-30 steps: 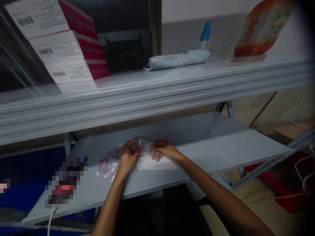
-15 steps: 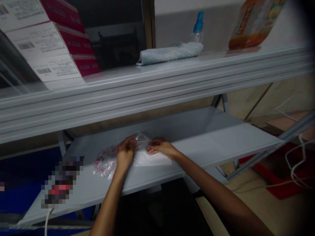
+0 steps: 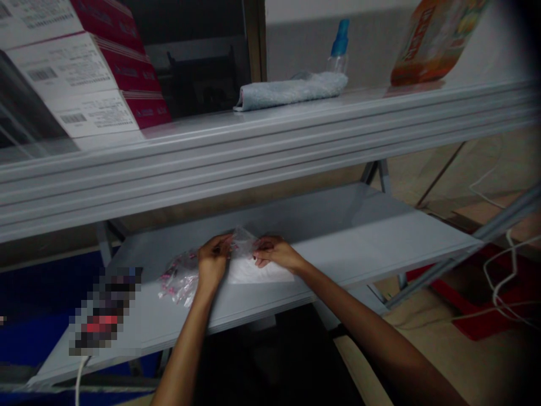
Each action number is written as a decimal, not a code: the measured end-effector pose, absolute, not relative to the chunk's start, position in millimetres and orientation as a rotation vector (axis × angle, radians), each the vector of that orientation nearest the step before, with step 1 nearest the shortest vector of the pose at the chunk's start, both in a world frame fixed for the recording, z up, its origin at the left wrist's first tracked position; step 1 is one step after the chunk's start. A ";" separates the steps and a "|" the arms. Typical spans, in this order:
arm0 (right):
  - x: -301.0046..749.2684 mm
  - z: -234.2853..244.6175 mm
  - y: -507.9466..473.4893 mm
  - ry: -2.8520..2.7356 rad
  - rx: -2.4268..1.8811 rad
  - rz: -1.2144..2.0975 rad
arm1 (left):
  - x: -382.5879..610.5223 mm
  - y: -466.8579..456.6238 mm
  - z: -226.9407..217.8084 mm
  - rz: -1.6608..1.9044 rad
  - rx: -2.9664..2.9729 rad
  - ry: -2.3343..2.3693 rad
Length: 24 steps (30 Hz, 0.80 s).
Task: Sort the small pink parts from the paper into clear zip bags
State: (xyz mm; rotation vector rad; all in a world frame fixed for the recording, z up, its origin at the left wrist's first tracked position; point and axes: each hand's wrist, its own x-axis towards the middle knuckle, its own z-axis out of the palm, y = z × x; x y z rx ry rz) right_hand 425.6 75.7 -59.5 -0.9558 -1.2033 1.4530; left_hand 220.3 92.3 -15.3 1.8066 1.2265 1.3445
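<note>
L hand (image 3: 213, 260) & R hand (image 3: 276, 252) pinch 1 clear plastic bag (image 3: 243, 243), lower ctr; 1 white sheet (image 3: 257, 272) just below, on grey shelf (image 3: 338, 237), open room to R.

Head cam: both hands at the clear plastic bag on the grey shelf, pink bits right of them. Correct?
No: the head view shows the small pink pieces in clear plastic left of the left hand and right hand, not right. Rest holds.
</note>
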 end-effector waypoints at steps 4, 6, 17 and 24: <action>425.7 -63.9 77.3 -1.227 -0.931 1.432 | 221.1 95.4 -17.2 1.355 1.749 1.178; 425.8 -65.4 77.5 -1.232 -0.921 1.423 | 222.3 96.6 -18.9 1.346 1.636 1.104; 426.3 -69.4 80.1 -1.223 -0.922 1.434 | 223.2 97.1 -36.8 1.162 1.551 1.148; 425.8 -72.7 82.2 -1.194 -0.937 1.458 | 224.0 94.2 -35.8 1.206 1.575 1.146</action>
